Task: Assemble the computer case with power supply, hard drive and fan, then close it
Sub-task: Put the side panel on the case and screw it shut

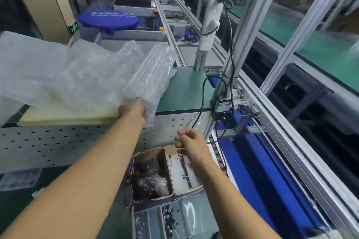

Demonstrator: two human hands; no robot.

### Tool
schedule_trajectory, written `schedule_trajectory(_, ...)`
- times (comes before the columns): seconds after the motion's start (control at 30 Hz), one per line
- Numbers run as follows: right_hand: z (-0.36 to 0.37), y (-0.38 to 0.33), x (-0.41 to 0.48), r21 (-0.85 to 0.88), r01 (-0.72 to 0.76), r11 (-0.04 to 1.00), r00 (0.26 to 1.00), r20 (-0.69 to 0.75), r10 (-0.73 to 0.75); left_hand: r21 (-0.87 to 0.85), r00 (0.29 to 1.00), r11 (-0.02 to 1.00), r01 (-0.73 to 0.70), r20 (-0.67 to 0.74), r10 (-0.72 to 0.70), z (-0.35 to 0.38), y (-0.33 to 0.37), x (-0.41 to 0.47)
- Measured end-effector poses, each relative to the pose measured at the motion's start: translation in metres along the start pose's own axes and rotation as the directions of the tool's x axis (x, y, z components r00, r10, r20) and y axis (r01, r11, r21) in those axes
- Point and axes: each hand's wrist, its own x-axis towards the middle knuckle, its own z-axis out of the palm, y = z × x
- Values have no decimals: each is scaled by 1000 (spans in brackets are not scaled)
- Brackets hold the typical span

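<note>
Plastic bubble wrap (116, 75): your left hand (134, 110) grips its lower edge | right hand (191, 141): fingers curled above cardboard box (147, 154), grasp unclear | computer case: not visible, perhaps under wrap | step: seemingly unpacking | next: lift wrap away, free the right hand.

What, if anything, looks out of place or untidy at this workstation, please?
A big crumpled heap of bubble wrap sprawls over the yellow foam pad and spills onto the green mat; the left hand grips its lower edge. The cardboard box below has bent, ragged flaps.
</note>
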Motion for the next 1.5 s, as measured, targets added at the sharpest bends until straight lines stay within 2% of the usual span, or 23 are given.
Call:
schedule_trajectory(0.17, -9, 1, -11, 27, 3, 1000, 1000, 6, -3, -103, 997, 994, 26, 72, -18, 3, -4, -14)
schedule_trajectory(0.23, -14, 3, -15, 5, 6, 1000, 1000, 3, -6, -88, 997, 996, -28, 70, 34, 7, -1, -22)
schedule_trajectory(0.33, -24, 3, -17, 30, 6, 1000, 1000, -20, -6, 177, 958, 943, -282, -8, 288, 22, 2, -31)
schedule_trajectory(0.43, -36, 3, -17, 95, 5, 995, 999, -54, 0, 492, 846, 736, -465, 4, 532, 35, 4, -24)
schedule_trajectory(0.5, -43, 4, -18, 129, 8, 992, 998, -66, 1, 590, 832, 658, -468, 42, 554, 41, 4, -14)
schedule_trajectory(0.57, -48, 5, -18, 118, 5, 993, 998, -70, 3, 622, 871, 680, -389, 9, 491, 43, 3, -1)
schedule_trajectory(0.63, -50, 5, -19, 99, 2, 995, 997, -77, 5, 619, 905, 717, -320, -24, 424, 43, 1, 12)
schedule_trajectory(0.73, -48, 5, -20, 98, 6, 995, 997, -73, 1, 617, 914, 728, -299, -33, 403, 38, 0, 25)
schedule_trajectory(0.87, -45, 5, -20, 104, 17, 994, 999, -52, -11, 621, 884, 688, -376, 17, 468, 27, -2, 35)
schedule_trajectory(0.97, -43, 7, -19, 95, 15, 995, 999, -51, -10, 547, 849, 690, -474, 75, 523, 24, 1, 38)
schedule_trajectory(1.1, -37, 7, -18, 98, 5, 995, 999, -37, -1, 494, 808, 683, -538, 71, 586, 22, 6, 30)
schedule_trajectory(1.23, -30, 4, -18, 92, 10, 996, 999, -36, -7, 404, 798, 713, -573, 79, 597, 19, -2, 11)
schedule_trajectory(1.5, -26, -6, -17, 243, 19, 970, 1000, 5, -21, 214, 765, 743, -634, 34, 643, 9, -17, -54)
